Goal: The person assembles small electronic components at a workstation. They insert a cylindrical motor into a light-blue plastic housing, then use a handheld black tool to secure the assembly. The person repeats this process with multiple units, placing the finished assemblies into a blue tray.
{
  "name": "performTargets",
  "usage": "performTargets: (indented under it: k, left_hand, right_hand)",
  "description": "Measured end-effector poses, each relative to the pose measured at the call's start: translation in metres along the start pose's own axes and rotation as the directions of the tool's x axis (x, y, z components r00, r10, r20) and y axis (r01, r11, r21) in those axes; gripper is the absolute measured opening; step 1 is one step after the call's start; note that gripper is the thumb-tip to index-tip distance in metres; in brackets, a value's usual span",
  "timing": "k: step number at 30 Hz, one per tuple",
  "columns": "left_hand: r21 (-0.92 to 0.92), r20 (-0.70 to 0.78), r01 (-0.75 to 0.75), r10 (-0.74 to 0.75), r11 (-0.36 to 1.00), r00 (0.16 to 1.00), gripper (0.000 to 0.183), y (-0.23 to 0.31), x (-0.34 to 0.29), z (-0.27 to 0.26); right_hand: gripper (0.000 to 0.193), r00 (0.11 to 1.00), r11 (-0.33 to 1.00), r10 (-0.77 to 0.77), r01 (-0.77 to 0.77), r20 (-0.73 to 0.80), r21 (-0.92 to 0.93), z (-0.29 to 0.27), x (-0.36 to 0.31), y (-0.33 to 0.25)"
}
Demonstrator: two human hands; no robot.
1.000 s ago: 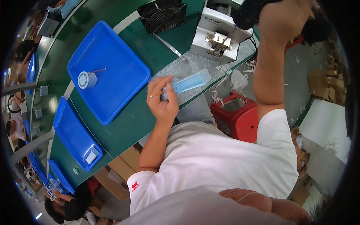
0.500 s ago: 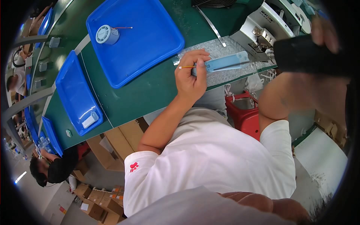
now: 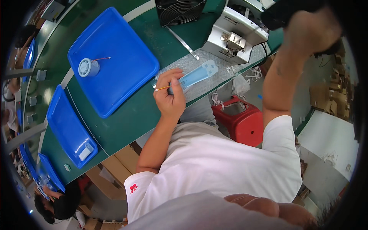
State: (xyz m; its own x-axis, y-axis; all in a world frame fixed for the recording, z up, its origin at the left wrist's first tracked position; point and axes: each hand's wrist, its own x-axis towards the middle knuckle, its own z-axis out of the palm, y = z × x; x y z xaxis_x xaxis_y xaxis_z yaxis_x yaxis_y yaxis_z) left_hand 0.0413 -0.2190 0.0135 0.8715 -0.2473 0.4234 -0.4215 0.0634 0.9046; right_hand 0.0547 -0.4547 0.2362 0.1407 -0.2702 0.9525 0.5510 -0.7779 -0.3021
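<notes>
Right hand [image 3: 312,32] motion-blurred at upper right; finger positions unreadable, and cannot tell whether it grips the blurred black object [image 3: 280,17] beside it. Near end of the long, flat pale-blue plastic piece [image 3: 199,76] hidden by the left hand [image 3: 170,94]. Black round-grilled fan [image 3: 180,13] and silver metal machine [image 3: 234,34] cut by the top edge. Black-clad co-worker's [image 3: 67,203] handwork, far lower left, too small to tell.

Even, fairly bright light; the right hand [image 3: 312,32] blurs, the green table's [image 3: 115,134] edges bend, picture corners blacken.

Trays [image 3: 119,65] left; machine [image 3: 245,30] right
</notes>
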Motion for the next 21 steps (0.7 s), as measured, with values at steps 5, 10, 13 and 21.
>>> performTargets:
  k: [5,10,13,21]
  left_hand:
    - [0.012,0.011,0.015,-0.015,1.0,1.0,0.017,0.001,-0.001,-0.001]
    - [-0.02,-0.025,-0.007,0.006,1.0,1.0,0.016,-0.001,-0.002,0.001]
    - [-0.005,-0.012,-0.022,0.022,1.0,1.0,0.015,-0.001,0.0,0.0]
    - [0.003,0.021,0.003,-0.003,1.0,1.0,0.023,0.002,-0.004,-0.003]
  right_hand:
    - [0.042,0.989,0.971,0.14,-0.145,0.04,0.19,-0.004,-0.009,-0.005]
    - [0.05,0.877,0.812,0.468,-0.475,0.107,0.339,-0.035,-0.026,-0.007]
    - [0.065,0.757,0.467,0.47,-0.649,0.454,0.6,-0.074,-0.02,-0.015]
    - [0.066,0.806,0.538,0.483,-0.582,0.343,0.609,-0.024,-0.034,-0.018]
